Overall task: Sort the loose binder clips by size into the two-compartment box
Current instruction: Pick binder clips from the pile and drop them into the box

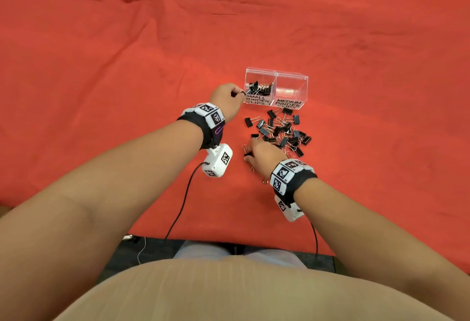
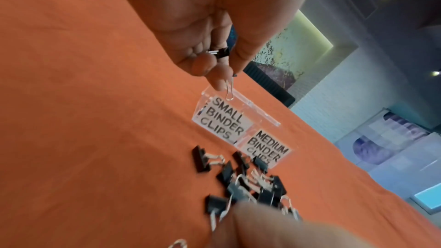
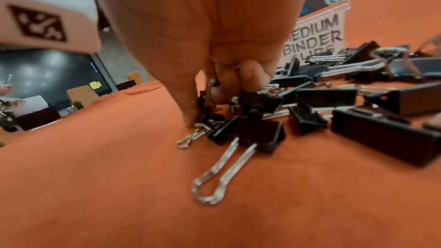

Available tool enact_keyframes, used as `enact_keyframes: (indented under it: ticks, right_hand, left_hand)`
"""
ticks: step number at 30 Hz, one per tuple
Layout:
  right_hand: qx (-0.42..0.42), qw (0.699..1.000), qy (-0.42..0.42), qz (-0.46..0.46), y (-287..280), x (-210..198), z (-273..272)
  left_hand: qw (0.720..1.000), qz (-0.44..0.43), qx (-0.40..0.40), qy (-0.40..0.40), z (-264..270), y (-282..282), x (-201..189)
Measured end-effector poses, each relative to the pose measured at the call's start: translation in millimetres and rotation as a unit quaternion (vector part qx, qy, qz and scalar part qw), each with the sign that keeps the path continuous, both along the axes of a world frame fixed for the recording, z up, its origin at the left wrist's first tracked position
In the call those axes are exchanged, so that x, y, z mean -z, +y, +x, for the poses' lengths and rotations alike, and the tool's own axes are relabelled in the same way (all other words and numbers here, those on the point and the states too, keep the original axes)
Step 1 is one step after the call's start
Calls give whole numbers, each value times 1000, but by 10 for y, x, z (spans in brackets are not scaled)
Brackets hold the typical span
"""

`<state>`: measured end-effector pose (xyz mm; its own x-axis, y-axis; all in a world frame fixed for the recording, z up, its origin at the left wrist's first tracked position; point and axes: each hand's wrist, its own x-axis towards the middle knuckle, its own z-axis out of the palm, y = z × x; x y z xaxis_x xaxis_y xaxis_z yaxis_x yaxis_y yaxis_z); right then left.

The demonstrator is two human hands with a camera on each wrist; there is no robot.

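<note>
The left hand (image 1: 227,96) pinches a small binder clip (image 2: 220,53) between thumb and fingertips, its wire handle hanging down just over the near rim of the clear two-compartment box (image 1: 276,74). Right beyond that hand lies the compartment labelled for small clips (image 1: 257,100), which already holds a cluster of them; the medium compartment (image 1: 288,105) beside it looks empty. The step in hand is delivering this small clip, so the next move calls for carrying it past the rim and releasing. The right hand (image 1: 262,154), nearer the body, has fingers curled into the edge of the loose pile (image 1: 279,131) on the red-covered bench (image 1: 101,66), closing on a black clip (image 3: 260,99); whether it grips firmly yet, I cannot tell.
</note>
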<state>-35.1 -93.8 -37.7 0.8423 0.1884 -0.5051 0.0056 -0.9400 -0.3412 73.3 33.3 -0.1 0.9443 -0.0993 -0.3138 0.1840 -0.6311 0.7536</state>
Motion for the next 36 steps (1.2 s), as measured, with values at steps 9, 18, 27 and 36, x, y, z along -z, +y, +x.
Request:
enact_keyframes:
  ticks: [9, 18, 27, 36]
  right_hand:
    - [205, 958, 11, 200, -337, -161, 216]
    - [231, 952, -44, 195, -586, -549, 931]
    - [33, 989, -144, 5, -120, -493, 1508]
    - [32, 984, -156, 74, -238, -425, 1396]
  left_hand:
    - [992, 92, 69, -59, 440, -386, -244]
    - [996, 36, 41, -71, 166, -314, -240]
    - [966, 104, 237, 17, -773, -132, 292]
    - [933, 160, 319, 46, -989, -122, 434]
